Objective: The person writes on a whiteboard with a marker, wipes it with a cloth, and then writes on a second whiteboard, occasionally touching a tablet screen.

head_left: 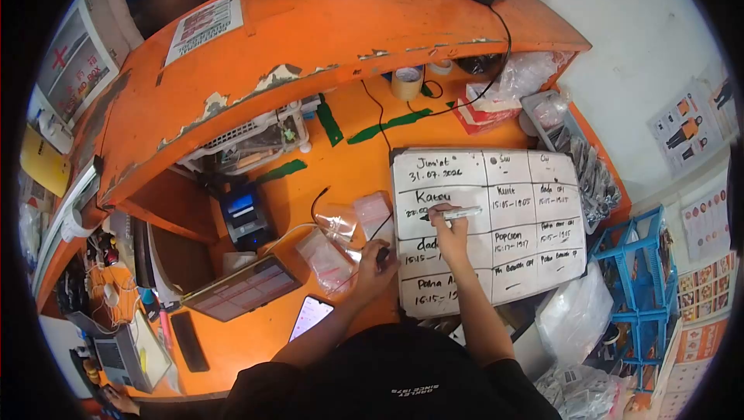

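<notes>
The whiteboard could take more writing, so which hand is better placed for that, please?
Probably the right hand: it holds the marker over the whiteboard, while the left hand holds something dark by the left edge.

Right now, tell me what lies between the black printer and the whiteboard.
On the orange desk between the black printer and the whiteboard, the head view shows a black cable, a white cable, clear plastic packaging and a pink packet.

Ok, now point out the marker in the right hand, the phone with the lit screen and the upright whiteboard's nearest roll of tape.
marker (466, 212): head view, on its pale barrel
phone (311, 318): head view, on its lit screen
roll of tape (406, 88): head view, on its side
</notes>
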Demonstrator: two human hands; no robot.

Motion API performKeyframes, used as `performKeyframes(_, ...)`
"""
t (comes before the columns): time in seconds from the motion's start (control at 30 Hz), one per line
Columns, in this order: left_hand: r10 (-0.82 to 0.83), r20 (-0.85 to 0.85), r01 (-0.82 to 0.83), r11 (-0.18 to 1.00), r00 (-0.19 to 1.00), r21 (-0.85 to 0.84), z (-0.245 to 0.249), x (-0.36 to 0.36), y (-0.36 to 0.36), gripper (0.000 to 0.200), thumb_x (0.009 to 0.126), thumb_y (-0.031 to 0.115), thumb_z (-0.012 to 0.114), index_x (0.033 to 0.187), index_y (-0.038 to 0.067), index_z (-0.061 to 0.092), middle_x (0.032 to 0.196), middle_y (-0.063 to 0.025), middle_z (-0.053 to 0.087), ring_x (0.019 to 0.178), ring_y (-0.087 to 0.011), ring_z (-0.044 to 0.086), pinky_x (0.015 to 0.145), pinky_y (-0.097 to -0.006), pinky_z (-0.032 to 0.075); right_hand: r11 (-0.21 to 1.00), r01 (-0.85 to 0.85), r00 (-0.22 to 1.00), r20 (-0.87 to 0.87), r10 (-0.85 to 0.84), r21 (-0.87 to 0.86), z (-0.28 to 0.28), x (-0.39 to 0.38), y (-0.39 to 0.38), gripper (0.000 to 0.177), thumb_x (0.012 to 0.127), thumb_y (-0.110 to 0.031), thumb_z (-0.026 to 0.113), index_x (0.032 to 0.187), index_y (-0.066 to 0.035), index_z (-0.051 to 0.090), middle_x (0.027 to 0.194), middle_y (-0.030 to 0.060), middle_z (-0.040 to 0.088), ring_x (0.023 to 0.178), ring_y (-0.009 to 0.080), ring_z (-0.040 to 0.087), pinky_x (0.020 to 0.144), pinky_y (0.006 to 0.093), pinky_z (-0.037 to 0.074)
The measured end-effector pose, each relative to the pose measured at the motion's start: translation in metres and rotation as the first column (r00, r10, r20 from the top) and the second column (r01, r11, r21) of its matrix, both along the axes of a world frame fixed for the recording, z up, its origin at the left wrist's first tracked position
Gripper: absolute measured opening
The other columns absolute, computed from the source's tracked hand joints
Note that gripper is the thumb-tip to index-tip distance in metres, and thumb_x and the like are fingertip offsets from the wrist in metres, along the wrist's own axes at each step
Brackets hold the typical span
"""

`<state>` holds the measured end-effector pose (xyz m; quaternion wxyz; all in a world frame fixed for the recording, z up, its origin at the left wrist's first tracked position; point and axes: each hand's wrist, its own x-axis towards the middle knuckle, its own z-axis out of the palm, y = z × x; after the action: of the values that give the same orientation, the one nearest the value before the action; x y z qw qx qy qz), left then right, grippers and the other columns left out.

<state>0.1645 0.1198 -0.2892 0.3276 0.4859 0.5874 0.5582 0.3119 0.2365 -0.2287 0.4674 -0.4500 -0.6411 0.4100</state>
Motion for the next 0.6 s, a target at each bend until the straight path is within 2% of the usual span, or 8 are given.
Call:
performKeyframes(0.03, -0.053, 0.011, 0.052, 0.997, 0.999, 0.048, 0.015, -0.003, 0.000, 0.028, 0.075, 0.003, 0.071, 0.094, 0.004, 0.050, 0.085, -0.0009, 0.045, 0.071, -0.0077, 0.043, 0.062, -0.0209, 0.037, 1.000, 0.000, 1.000, -0.003, 0.000, -0.014, 0.012, -0.002, -0.011, 0.009, 0.083, -0.005, 0.058, 0.088, 0.002, 0.061, 0.077, 0.0048, 0.061, 0.062, 0.0115, 0.051, 0.061, 0.0251, 0.044)
performKeyframes(0.1, -0.111, 0.016, 0.109, 0.989, 0.994, 0.095, 0.030, -0.005, -0.003, 0.029, 0.074, 0.003, 0.071, 0.093, 0.003, 0.050, 0.086, -0.0021, 0.045, 0.071, -0.0087, 0.043, 0.061, -0.0215, 0.037, 0.929, -0.220, 0.969, -0.180, 0.172, -0.297, 0.036, -0.005, -0.029, 0.012, 0.086, -0.009, 0.057, 0.088, 0.002, 0.061, 0.077, 0.0038, 0.059, 0.064, 0.0097, 0.050, 0.060, 0.0229, 0.042)
performKeyframes(0.13, -0.147, 0.013, 0.146, 0.987, 0.989, 0.063, 0.035, -0.004, -0.004, 0.028, 0.074, 0.002, 0.070, 0.093, 0.003, 0.050, 0.086, -0.0021, 0.045, 0.071, -0.0088, 0.044, 0.061, -0.0216, 0.037, 0.930, -0.216, 0.976, -0.083, 0.200, -0.298, 0.042, -0.006, -0.039, 0.010, 0.087, -0.008, 0.056, 0.088, 0.002, 0.059, 0.076, 0.0037, 0.058, 0.065, 0.0089, 0.051, 0.060, 0.0222, 0.042)
performKeyframes(0.23, -0.223, 0.059, 0.220, 0.974, 0.973, 0.055, 0.035, 0.006, -0.003, 0.023, 0.075, 0.001, 0.068, 0.089, 0.003, 0.050, 0.083, -0.0012, 0.047, 0.070, -0.0077, 0.043, 0.059, -0.0208, 0.035, 0.957, -0.260, 0.958, 0.092, 0.272, -0.125, 0.044, -0.009, -0.056, 0.009, 0.086, -0.008, 0.057, 0.087, 0.001, 0.056, 0.076, 0.0049, 0.057, 0.068, 0.0111, 0.053, 0.063, 0.0254, 0.043)
performKeyframes(0.37, -0.252, 0.068, 0.249, 0.967, 0.965, 0.052, 0.031, 0.013, -0.003, 0.017, 0.077, 0.003, 0.066, 0.086, 0.001, 0.052, 0.067, 0.0002, 0.046, 0.061, -0.0067, 0.042, 0.053, -0.0236, 0.036, 0.962, -0.271, 0.958, 0.090, 0.271, -0.020, 0.054, -0.004, -0.070, 0.012, 0.085, -0.009, 0.060, 0.086, 0.001, 0.054, 0.073, 0.0083, 0.056, 0.072, 0.0156, 0.055, 0.069, 0.0314, 0.043)
performKeyframes(0.4, -0.269, 0.087, 0.266, 0.963, 0.959, 0.038, 0.044, 0.015, -0.005, 0.013, 0.078, 0.002, 0.064, 0.085, 0.000, 0.053, 0.068, 0.0005, 0.048, 0.062, -0.0062, 0.043, 0.054, -0.0234, 0.037, 0.959, -0.228, 0.973, 0.086, 0.216, 0.166, 0.050, -0.007, -0.072, 0.017, 0.085, -0.011, 0.061, 0.078, 0.000, 0.051, 0.063, 0.0092, 0.052, 0.057, 0.0164, 0.053, 0.056, 0.0311, 0.042)
performKeyframes(0.5, -0.330, 0.196, 0.320, 0.944, 0.923, 0.084, 0.051, 0.028, -0.006, 0.005, 0.081, 0.000, 0.058, 0.086, -0.002, 0.058, 0.073, -0.0018, 0.057, 0.068, -0.0063, 0.050, 0.058, -0.0233, 0.042, 0.986, -0.166, 0.985, 0.057, 0.164, 0.029, 0.047, -0.002, -0.091, 0.017, 0.086, -0.011, 0.061, 0.077, -0.002, 0.049, 0.059, 0.0068, 0.048, 0.051, 0.0136, 0.048, 0.049, 0.0288, 0.038)
performKeyframes(0.6, -0.418, 0.269, 0.419, 0.906, 0.868, 0.055, 0.071, 0.040, -0.011, 0.013, 0.082, -0.001, 0.053, 0.093, -0.005, 0.060, 0.081, -0.0056, 0.063, 0.078, -0.0100, 0.058, 0.070, -0.0251, 0.047, 0.993, -0.101, 0.995, -0.008, 0.102, 0.068, 0.031, 0.005, -0.100, 0.013, 0.087, -0.010, 0.058, 0.079, -0.003, 0.050, 0.055, 0.0025, 0.043, 0.050, 0.0100, 0.043, 0.048, 0.0256, 0.036)
